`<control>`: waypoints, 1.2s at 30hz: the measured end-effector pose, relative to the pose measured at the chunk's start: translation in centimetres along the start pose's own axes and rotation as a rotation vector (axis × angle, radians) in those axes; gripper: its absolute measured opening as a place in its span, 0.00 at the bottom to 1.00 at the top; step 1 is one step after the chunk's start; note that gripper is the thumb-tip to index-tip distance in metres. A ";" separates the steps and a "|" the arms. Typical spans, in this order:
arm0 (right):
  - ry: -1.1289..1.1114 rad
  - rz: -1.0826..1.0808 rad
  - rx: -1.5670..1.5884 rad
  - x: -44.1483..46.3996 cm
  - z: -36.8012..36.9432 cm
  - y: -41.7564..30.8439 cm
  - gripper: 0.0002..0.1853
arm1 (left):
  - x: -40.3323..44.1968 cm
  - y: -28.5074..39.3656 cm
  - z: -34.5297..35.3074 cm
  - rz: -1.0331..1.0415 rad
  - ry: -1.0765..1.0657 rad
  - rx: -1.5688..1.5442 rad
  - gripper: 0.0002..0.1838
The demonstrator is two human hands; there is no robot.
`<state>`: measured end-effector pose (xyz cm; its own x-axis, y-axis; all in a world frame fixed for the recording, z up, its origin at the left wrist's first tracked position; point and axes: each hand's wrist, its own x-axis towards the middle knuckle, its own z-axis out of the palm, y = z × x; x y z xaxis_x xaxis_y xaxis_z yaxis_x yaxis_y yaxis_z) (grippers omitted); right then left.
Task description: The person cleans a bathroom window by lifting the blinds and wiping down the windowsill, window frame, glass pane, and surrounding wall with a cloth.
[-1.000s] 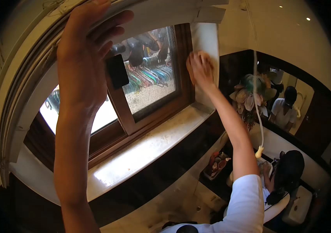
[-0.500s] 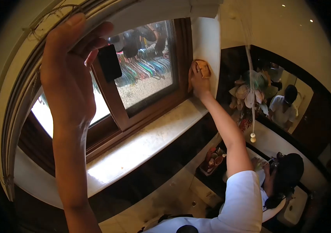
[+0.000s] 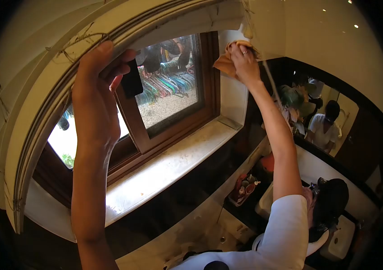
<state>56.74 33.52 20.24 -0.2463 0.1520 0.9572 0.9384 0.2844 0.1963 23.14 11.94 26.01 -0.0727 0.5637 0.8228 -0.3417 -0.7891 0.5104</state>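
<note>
Raised at the left, my left hand (image 3: 94,99) grips the lower folds of a pale window blind (image 3: 166,22), thumb in front and fingers curled behind. My right hand (image 3: 246,67) is closed on a crumpled orange-brown cloth (image 3: 225,66). It presses the cloth near the top of the white window reveal (image 3: 232,99), close to its outer edge; exact contact is hard to see. Between my hands is a brown wooden window frame (image 3: 211,74). A pale stone sill (image 3: 173,155) runs below it.
A blind cord (image 3: 271,83) hangs behind my right forearm. Below right are a tray of bottles (image 3: 244,189), a sink (image 3: 339,238) and another person (image 3: 331,202) bending nearby. A mirror (image 3: 346,112) and plants (image 3: 297,99) stand at the right. Hangers (image 3: 169,83) show through the glass.
My right hand has moved the cloth up the reveal from its lower part toward the top. My left hand keeps its grip on the blind. The view has shifted slightly.
</note>
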 end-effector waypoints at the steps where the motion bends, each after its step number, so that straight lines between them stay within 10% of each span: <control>1: -0.103 -0.026 -0.254 -1.2 0.5 0.7 0.20 | -0.2 -0.1 -0.1 0.000 -0.002 -0.001 0.14; 5: -0.108 -0.117 -0.499 -13.4 3.2 -2.1 0.22 | -0.6 0.0 -1.0 -0.040 0.006 0.061 0.13; 7: -0.245 0.359 0.366 -15.6 3.0 -4.2 0.24 | -0.6 -0.1 -1.5 -0.060 0.000 0.093 0.13; 9: -0.645 0.370 0.415 -11.8 2.9 -2.9 0.21 | -0.4 -0.2 -1.8 -0.087 0.001 0.031 0.14; 17: 0.259 0.239 0.214 3.7 8.0 -3.6 0.24 | -0.9 -0.9 -1.3 -0.085 0.070 0.082 0.12; 26: 0.142 0.462 0.234 -8.3 8.4 -8.4 0.24 | -1.6 -1.6 -1.4 -0.103 0.115 0.019 0.13; 31: -0.483 0.855 0.371 -11.4 8.4 -6.6 0.14 | -1.9 -0.9 -0.7 -0.129 0.102 0.039 0.13; 36: -0.033 0.578 0.700 -6.2 4.2 -6.3 0.14 | -2.3 -0.1 0.0 -0.151 0.122 0.032 0.14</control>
<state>51.36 34.79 12.15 0.2003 0.4741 0.8574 0.5584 0.6638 -0.4975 23.37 10.72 24.12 -0.1365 0.7002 0.7008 -0.3279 -0.6995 0.6350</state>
